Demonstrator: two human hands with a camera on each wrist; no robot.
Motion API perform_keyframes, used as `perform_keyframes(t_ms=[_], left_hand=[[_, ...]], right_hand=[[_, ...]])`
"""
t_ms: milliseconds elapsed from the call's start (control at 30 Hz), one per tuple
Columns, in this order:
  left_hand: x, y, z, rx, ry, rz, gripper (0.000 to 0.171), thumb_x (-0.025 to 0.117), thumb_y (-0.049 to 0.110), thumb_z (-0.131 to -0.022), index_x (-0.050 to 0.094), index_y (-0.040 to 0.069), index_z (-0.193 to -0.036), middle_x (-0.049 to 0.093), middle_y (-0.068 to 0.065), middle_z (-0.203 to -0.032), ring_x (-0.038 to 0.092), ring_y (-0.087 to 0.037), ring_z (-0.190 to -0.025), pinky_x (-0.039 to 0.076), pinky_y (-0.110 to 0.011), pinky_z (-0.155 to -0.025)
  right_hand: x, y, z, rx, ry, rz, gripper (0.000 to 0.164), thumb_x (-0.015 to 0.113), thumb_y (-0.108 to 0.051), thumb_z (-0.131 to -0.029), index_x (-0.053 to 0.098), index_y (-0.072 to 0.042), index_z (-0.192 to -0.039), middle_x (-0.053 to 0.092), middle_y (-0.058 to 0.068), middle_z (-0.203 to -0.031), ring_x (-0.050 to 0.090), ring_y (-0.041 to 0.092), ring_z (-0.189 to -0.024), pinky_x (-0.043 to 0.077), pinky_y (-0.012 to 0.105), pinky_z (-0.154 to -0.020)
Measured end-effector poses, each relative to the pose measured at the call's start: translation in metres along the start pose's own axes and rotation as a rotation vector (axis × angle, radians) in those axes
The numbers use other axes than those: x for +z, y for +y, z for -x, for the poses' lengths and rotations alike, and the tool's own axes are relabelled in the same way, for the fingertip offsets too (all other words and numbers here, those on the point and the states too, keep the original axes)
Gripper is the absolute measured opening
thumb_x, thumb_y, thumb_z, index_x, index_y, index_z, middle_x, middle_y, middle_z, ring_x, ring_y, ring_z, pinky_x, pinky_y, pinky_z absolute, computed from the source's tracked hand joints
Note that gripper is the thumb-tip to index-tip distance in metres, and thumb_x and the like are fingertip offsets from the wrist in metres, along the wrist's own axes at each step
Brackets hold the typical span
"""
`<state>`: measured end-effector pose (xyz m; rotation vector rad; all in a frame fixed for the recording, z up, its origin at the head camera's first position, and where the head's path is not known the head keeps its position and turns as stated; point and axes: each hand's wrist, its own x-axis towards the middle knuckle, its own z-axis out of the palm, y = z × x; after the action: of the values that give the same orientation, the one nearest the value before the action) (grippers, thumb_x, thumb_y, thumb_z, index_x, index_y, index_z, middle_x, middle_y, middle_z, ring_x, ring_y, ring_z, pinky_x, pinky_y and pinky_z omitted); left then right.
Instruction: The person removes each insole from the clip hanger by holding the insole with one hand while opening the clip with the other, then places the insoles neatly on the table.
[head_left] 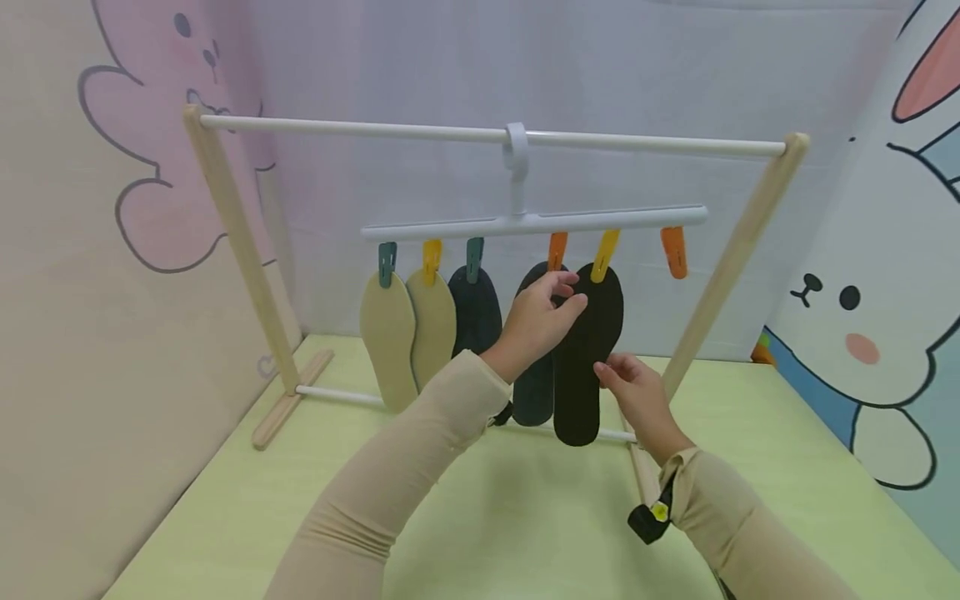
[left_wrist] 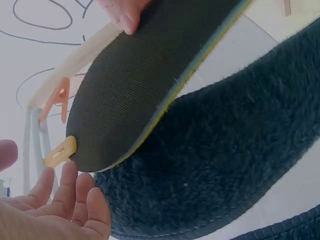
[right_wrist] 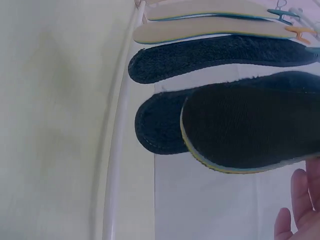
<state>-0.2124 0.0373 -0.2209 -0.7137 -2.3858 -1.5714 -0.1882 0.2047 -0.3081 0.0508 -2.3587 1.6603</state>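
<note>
A black insole [head_left: 588, 358] hangs from a yellow clip [head_left: 605, 256] on the white hanger [head_left: 540, 222]. My right hand [head_left: 637, 400] pinches its right edge about halfway down, the thumb [left_wrist: 129, 20] showing on its dark face in the left wrist view. My left hand [head_left: 534, 323] is at the insole's upper left, fingers loosely spread. In the left wrist view its fingertips reach the insole's rounded end beside the yellow clip [left_wrist: 61, 151], gripping nothing. A fuzzy dark blue insole [left_wrist: 210, 145] hangs just behind, from an orange clip [head_left: 557, 250].
Left along the hanger, two beige insoles [head_left: 387, 333] and another dark blue insole [head_left: 476, 308] hang from clips. A bare orange clip [head_left: 674, 252] is at the right end. The wooden-sided rack [head_left: 243, 250] stands on a pale green table [head_left: 480, 517]; curtains surround it.
</note>
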Motion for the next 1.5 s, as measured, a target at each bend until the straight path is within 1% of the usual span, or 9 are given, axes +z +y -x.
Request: perform_keyframes(t_ms=[100, 300, 400, 567, 800, 933, 1033, 1267, 1500], left_hand=[[0.001, 0.001, -0.001, 0.011, 0.018, -0.009, 0.034, 0.055, 0.017, -0.098, 0.055, 0.004, -0.129, 0.059, -0.013, -0.119, 0.057, -0.027, -0.102, 0.047, -0.035, -0.087], [0.0, 0.004, -0.004, 0.011, 0.039, -0.013, 0.036, 0.055, 0.019, -0.098, 0.053, 0.004, -0.13, 0.059, -0.013, -0.118, 0.056, -0.025, -0.097, 0.047, -0.032, -0.081], [0.0, 0.005, -0.006, 0.001, 0.012, 0.029, 0.038, 0.053, 0.022, -0.1, 0.051, 0.004, -0.133, 0.06, -0.013, -0.117, 0.055, -0.025, -0.09, 0.046, -0.03, -0.075], [0.0, 0.004, -0.008, -0.004, -0.017, 0.109, 0.037, 0.043, 0.023, -0.104, 0.051, 0.002, -0.133, 0.06, -0.014, -0.112, 0.053, -0.024, -0.094, 0.045, -0.03, -0.081], [0.0, 0.004, -0.009, 0.112, -0.132, 0.25, 0.032, 0.034, 0.012, -0.106, 0.053, -0.008, -0.122, 0.056, -0.019, -0.102, 0.047, -0.021, -0.084, 0.038, -0.023, -0.072], [0.0, 0.004, -0.012, 0.158, -0.17, 0.242, 0.028, 0.037, 0.01, -0.104, 0.054, -0.009, -0.116, 0.058, -0.021, -0.1, 0.05, -0.022, -0.079, 0.042, -0.021, -0.07], [-0.004, 0.005, -0.016, 0.148, -0.197, 0.208, 0.026, 0.04, 0.011, -0.104, 0.055, -0.007, -0.115, 0.059, -0.019, -0.096, 0.053, -0.023, -0.079, 0.045, -0.023, -0.07], [-0.013, 0.011, -0.02, 0.029, -0.268, 0.176, 0.027, 0.042, 0.017, -0.104, 0.057, -0.005, -0.108, 0.05, -0.007, -0.083, 0.048, -0.018, -0.074, 0.041, -0.023, -0.069], [-0.008, 0.007, -0.018, -0.056, -0.219, 0.217, 0.03, 0.043, 0.019, -0.103, 0.058, -0.007, -0.106, 0.05, -0.005, -0.081, 0.047, -0.015, -0.073, 0.041, -0.022, -0.066]], right_hand=[[0.002, 0.001, 0.006, -0.042, -0.032, -0.035, 0.018, 0.056, -0.007, -0.097, 0.054, 0.01, -0.097, 0.059, -0.007, -0.077, 0.056, 0.001, -0.074, 0.045, 0.02, -0.076], [0.006, 0.004, 0.019, -0.116, -0.096, -0.032, 0.01, 0.055, 0.003, -0.095, 0.054, 0.013, -0.095, 0.061, 0.002, -0.079, 0.056, 0.002, -0.074, 0.048, 0.02, -0.073], [0.008, 0.005, 0.026, -0.156, -0.14, 0.003, 0.008, 0.056, 0.004, -0.093, 0.055, 0.012, -0.095, 0.062, 0.007, -0.081, 0.057, 0.004, -0.075, 0.049, 0.021, -0.073], [0.011, 0.006, 0.035, -0.268, -0.183, 0.101, 0.004, 0.06, 0.004, -0.091, 0.058, 0.007, -0.088, 0.06, 0.007, -0.076, 0.055, 0.009, -0.075, 0.05, 0.023, -0.07], [0.013, 0.009, 0.041, -0.399, -0.189, 0.083, 0.005, 0.059, 0.007, -0.089, 0.057, 0.011, -0.088, 0.06, 0.007, -0.073, 0.054, 0.005, -0.069, 0.05, 0.025, -0.062], [0.013, 0.012, 0.041, -0.472, -0.196, 0.07, 0.003, 0.059, 0.011, -0.088, 0.056, 0.011, -0.088, 0.059, 0.008, -0.071, 0.053, 0.003, -0.067, 0.049, 0.026, -0.06], [0.012, 0.013, 0.041, -0.5, -0.194, 0.089, 0.005, 0.059, 0.012, -0.087, 0.056, 0.009, -0.087, 0.058, 0.006, -0.07, 0.052, 0.003, -0.065, 0.049, 0.025, -0.058], [0.015, 0.009, 0.042, -0.467, -0.215, 0.127, 0.005, 0.06, 0.009, -0.088, 0.057, 0.006, -0.089, 0.057, 0.004, -0.07, 0.052, 0.008, -0.063, 0.046, 0.026, -0.057], [0.021, 0.006, 0.045, -0.313, -0.23, 0.09, 0.004, 0.058, 0.002, -0.092, 0.055, 0.005, -0.092, 0.057, 0.004, -0.075, 0.054, 0.012, -0.067, 0.047, 0.026, -0.061]])
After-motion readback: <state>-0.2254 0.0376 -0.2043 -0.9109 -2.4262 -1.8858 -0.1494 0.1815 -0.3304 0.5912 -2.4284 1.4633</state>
